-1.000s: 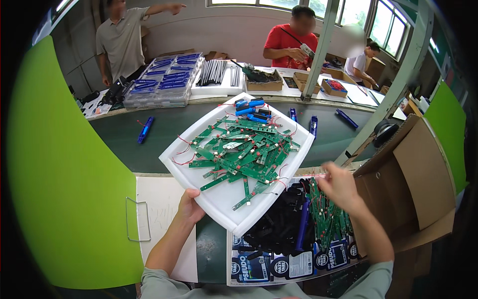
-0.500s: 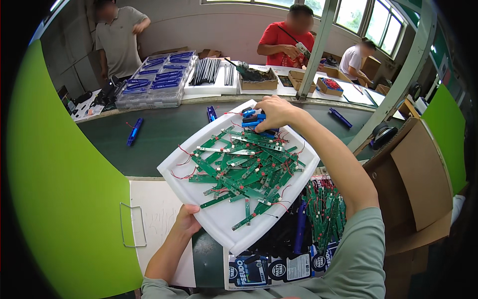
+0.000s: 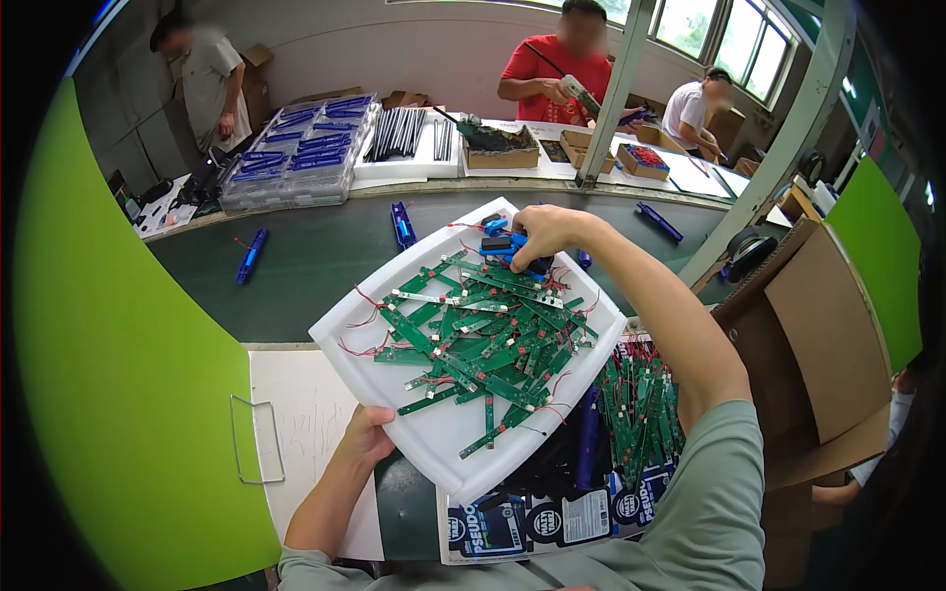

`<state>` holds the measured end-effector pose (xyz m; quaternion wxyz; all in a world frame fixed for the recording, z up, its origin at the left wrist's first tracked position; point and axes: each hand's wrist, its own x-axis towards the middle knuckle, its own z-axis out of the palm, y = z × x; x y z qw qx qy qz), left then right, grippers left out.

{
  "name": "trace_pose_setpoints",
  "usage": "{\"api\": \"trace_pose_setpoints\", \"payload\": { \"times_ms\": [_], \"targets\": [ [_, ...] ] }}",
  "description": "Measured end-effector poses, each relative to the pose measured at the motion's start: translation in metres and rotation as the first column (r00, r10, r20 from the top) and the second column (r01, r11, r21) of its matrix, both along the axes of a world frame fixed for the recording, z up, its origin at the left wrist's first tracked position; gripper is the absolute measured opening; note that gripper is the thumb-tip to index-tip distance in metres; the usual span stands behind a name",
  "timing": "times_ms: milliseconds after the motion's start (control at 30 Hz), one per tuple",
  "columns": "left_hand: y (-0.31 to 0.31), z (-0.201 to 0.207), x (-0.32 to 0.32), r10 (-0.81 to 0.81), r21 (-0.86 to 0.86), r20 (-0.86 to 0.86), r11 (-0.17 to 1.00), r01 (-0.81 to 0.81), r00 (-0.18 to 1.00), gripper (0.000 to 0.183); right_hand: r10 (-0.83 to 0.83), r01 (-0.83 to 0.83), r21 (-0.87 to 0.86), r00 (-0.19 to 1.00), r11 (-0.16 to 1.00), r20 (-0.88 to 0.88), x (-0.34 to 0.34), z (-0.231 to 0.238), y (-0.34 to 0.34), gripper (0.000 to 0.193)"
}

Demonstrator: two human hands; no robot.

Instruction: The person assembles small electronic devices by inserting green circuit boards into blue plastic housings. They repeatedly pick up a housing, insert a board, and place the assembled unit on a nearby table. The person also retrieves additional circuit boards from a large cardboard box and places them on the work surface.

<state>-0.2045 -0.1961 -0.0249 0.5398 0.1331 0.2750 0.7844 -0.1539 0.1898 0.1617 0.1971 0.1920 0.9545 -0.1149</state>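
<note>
A white tray point(image 3: 394, 286) is held up in front of me, tilted, with a corner toward the far side. Long narrow green circuit boards point(image 3: 473, 345) with thin red wires lie heaped in it. My left hand point(image 3: 372, 433) is closed on the tray's near-left edge, thumb on top. At the far corner, my right hand point(image 3: 547, 234) reaches in with its fingers curled round small blue-and-black pieces point(image 3: 500, 244). The palm hides part of those pieces, so how many it grips cannot be made out.
Beneath the tray lie more green boards point(image 3: 636, 409) and a dark blue tube point(image 3: 588, 438). Blue tubular housings point(image 3: 403, 227) rest on the dark green belt point(image 3: 325, 236). An open cardboard box point(image 3: 818, 345) stands at right, a green panel point(image 3: 128, 374) at left. People work across the belt.
My right hand and the blue-and-black pieces have shifted slightly at the tray's corner. The housings on the belt appear farther left. The person at far left has lowered an arm.
</note>
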Motion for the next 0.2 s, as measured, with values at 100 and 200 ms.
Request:
{"api": "trace_pose_setpoints", "payload": {
  "times_ms": [100, 200],
  "targets": [
    [-0.003, 0.004, -0.002, -0.012, -0.005, 0.004, 1.0, 0.012, 1.0, 0.082, 0.016, -0.016, -0.002, 1.0, 1.0, -0.004, 0.003, 0.003, -0.005, 0.083],
    [-0.002, 0.006, -0.002, -0.018, -0.009, 0.007, 1.0, 0.018, 1.0, 0.082, -0.013, 0.013, -0.006, 1.0, 1.0, -0.016, 0.008, 0.006, -0.012, 0.087]
  ]
}}
